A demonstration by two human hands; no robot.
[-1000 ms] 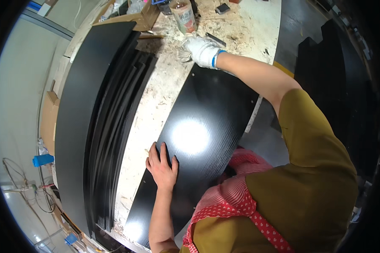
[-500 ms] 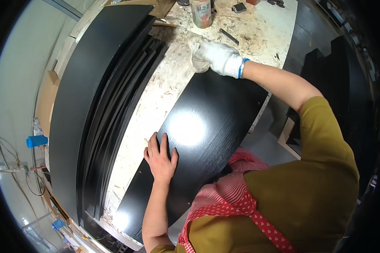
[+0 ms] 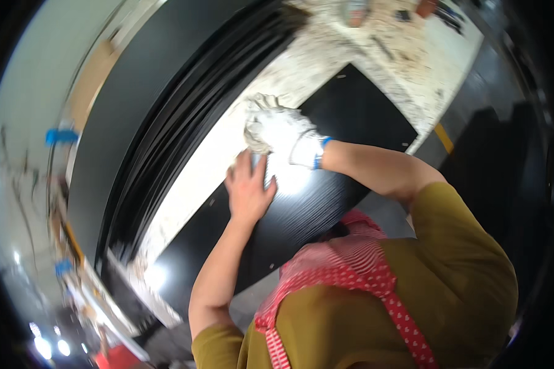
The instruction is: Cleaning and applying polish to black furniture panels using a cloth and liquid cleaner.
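Note:
A black wood-grained panel [image 3: 363, 111] lies on the worn white tabletop in front of me, with a bright lamp reflection on it. My left hand [image 3: 250, 194] is bare and rests flat near the panel's far edge, fingers stretched out. Just beyond its fingertips, my right hand [image 3: 292, 136] wears a white knitted glove with a blue-edged cuff. It is closed on a crumpled off-white cloth [image 3: 256, 136], pressed to the panel at its far edge. The gloved fingers are slightly smeared by motion.
A tall stack of black panels [image 3: 160, 92] runs along the table's left side. At the back of the tabletop [image 3: 425, 67] stand a can [image 3: 356, 12], a small dark block [image 3: 402, 15] and a reddish-brown object [image 3: 426, 7]. Dark boards [image 3: 492, 141] stand at the right.
My right hand has drawn the cloth from the panel's far end back toward my left hand. My left hand stays flat on the panel. The view has turned and shifted.

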